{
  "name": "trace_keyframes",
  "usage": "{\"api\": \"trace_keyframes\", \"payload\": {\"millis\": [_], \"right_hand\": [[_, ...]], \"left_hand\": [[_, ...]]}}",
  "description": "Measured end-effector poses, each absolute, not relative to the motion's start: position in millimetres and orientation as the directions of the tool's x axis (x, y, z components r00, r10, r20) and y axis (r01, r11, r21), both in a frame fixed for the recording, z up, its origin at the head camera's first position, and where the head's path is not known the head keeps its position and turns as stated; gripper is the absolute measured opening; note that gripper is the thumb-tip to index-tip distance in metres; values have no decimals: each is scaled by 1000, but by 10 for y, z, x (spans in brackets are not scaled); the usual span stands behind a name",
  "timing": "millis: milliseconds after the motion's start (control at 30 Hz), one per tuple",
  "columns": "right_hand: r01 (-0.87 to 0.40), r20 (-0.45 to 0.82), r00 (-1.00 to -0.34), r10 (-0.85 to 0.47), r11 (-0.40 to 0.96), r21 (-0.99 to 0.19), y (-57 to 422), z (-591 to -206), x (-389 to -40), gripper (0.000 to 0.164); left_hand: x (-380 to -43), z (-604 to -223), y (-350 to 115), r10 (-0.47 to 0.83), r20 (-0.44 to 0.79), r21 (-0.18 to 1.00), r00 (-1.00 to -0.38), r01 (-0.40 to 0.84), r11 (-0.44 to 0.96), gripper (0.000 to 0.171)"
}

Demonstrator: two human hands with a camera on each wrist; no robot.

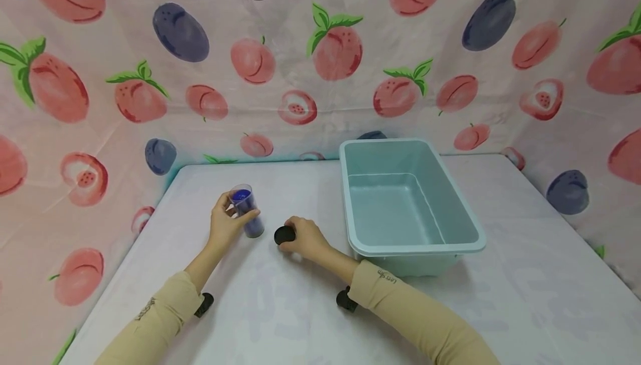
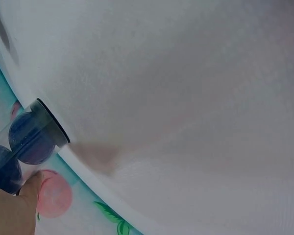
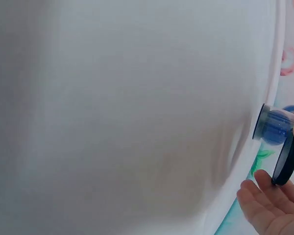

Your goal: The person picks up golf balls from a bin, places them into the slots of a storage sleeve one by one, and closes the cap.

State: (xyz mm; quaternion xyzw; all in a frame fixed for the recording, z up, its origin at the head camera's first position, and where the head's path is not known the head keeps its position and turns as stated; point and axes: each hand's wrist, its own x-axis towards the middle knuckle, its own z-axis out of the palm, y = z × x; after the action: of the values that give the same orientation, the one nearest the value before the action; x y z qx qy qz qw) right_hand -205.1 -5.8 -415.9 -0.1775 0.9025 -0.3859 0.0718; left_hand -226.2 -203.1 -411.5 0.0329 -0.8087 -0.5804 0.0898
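Observation:
My left hand [image 1: 225, 225] holds a clear plastic tube [image 1: 252, 221], fingers and thumb around its side. The tube leans slightly and has a dark base; I cannot tell whether that base touches the table. Inside are blue balls [image 2: 33, 139], at least two of them visible in the left wrist view. To the right of the tube and apart from it, my right hand [image 1: 309, 238] pinches a round black lid [image 1: 285, 235] by its edge. The lid [image 3: 287, 159] is seen nearly edge-on in the right wrist view, between thumb and fingers. The tube's upper end is uncovered.
A pale blue-green plastic basin [image 1: 414, 249] stands on the white table [image 1: 280, 309], right of the right hand. Black wrist devices [image 1: 346, 300] hang under both forearms. Behind the table's far edge is a fruit-print cloth [image 1: 320, 103].

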Motion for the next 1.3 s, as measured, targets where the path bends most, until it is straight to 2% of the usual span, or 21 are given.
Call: {"api": "trace_keyframes", "payload": {"millis": [300, 533, 833, 1100, 1300], "right_hand": [[-246, 45, -937, -346, 563, -789, -83, -4125, -2048, 48], [-206, 88, -962, -260, 472, -857, -110, -4113, -2053, 48], [-132, 69, -980, -186, 354, -926, -138, -4057, -2080, 49], [-130, 81, -981, -177, 285, -950, -172, -4002, -2070, 48], [-150, 118, -981, -155, 212, -966, -213, -4011, -2069, 45]], "left_hand": [[-2271, -4142, -2020, -150, 101, 935, -984, 42, 353, 62], [-2265, -4172, -2032, -147, 132, 936, -980, 75, 343, 61], [-2237, -4134, -2013, -236, 114, 943, -965, 31, 332, 57], [-2243, -4140, -2034, -256, 101, 944, -961, 11, 329, 58], [-2194, -4192, -2031, -255, 160, 939, -953, 68, 336, 55]]}}
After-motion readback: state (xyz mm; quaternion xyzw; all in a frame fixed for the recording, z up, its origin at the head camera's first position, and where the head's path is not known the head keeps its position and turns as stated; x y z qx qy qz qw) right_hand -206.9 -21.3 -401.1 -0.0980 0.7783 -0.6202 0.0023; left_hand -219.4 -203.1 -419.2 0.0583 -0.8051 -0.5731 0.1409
